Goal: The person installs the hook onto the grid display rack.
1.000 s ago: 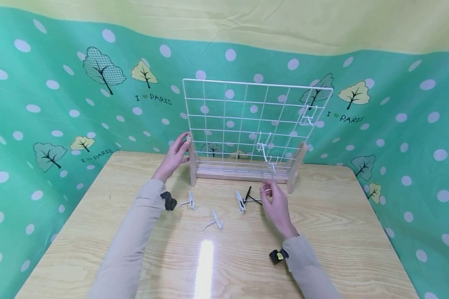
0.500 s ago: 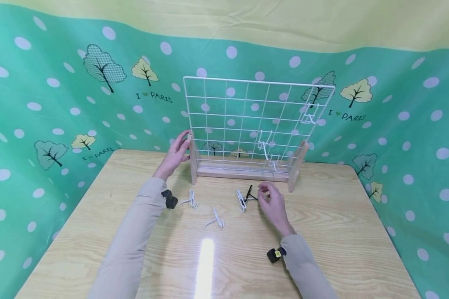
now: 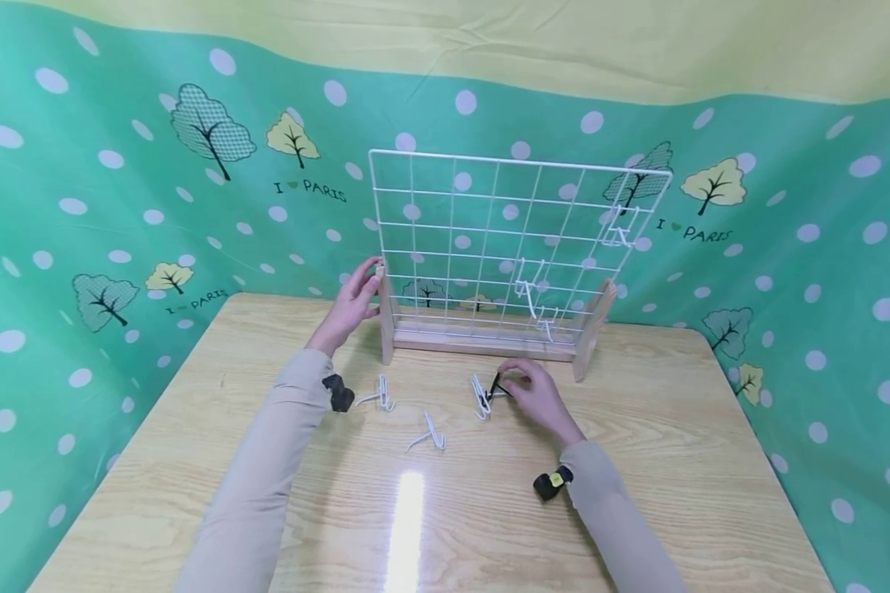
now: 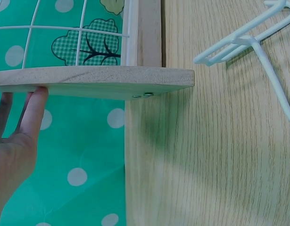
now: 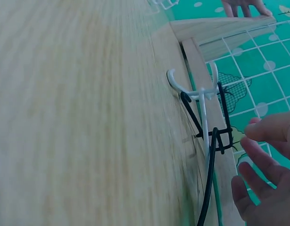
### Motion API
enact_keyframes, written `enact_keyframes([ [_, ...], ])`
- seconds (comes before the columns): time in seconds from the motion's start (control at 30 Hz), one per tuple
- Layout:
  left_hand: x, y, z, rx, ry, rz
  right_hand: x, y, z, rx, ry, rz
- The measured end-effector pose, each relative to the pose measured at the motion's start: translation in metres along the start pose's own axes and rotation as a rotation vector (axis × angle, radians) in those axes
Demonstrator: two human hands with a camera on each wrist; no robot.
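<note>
My left hand (image 3: 350, 306) rests against the left wooden upright (image 3: 386, 317) of the white wire grid rack (image 3: 482, 239); in the left wrist view its fingertips (image 4: 40, 90) touch the board's outer face. My right hand (image 3: 540, 398) is beside a black hook (image 3: 494, 385), which lies against a white hook (image 3: 480, 397) on the table. The right wrist view shows the black hook (image 5: 213, 165) left of that hand (image 5: 269, 174), whose fingers are loosely bent with a gap to the hook. Several white hooks, one of them low down (image 3: 546, 326), hang on the grid's right part.
Two more white hooks lie on the table, one at the left (image 3: 382, 394) and one nearer the front (image 3: 432, 431). A green dotted cloth (image 3: 119, 214) hangs behind and at both sides of the wooden table (image 3: 326, 511).
My right hand has moved left to the black hook, its fingers spreading apart. My left hand has stayed on the upright. The whole head view has shifted slightly.
</note>
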State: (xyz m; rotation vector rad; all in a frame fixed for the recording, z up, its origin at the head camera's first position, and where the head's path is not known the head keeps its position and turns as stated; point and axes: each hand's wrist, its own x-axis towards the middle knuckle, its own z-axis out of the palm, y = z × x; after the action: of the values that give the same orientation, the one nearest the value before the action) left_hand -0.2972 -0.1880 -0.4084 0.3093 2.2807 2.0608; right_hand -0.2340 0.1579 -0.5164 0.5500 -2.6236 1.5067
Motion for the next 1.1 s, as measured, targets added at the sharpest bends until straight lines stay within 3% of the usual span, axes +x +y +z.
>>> enact_keyframes([
  [0.2,0.001,-0.001,0.001,0.002,-0.003,0.003,0.006,0.004,-0.002,-0.038,-0.064,-0.058],
  [0.47,0.0,0.0,0.0,0.013,-0.009,0.006,0.006,0.007,-0.011,-0.104,-0.116,-0.043],
  [0.6,-0.001,0.001,0.0,0.014,-0.009,0.005,0.004,0.008,-0.015,-0.136,-0.119,-0.005],
  [0.8,-0.001,0.0,0.0,0.016,-0.009,0.004,0.001,0.013,-0.02,-0.16,-0.099,-0.015],
  [1.1,0.014,-0.027,-0.007,-0.014,0.008,0.015,-0.004,0.021,-0.029,-0.125,-0.1,0.03],
])
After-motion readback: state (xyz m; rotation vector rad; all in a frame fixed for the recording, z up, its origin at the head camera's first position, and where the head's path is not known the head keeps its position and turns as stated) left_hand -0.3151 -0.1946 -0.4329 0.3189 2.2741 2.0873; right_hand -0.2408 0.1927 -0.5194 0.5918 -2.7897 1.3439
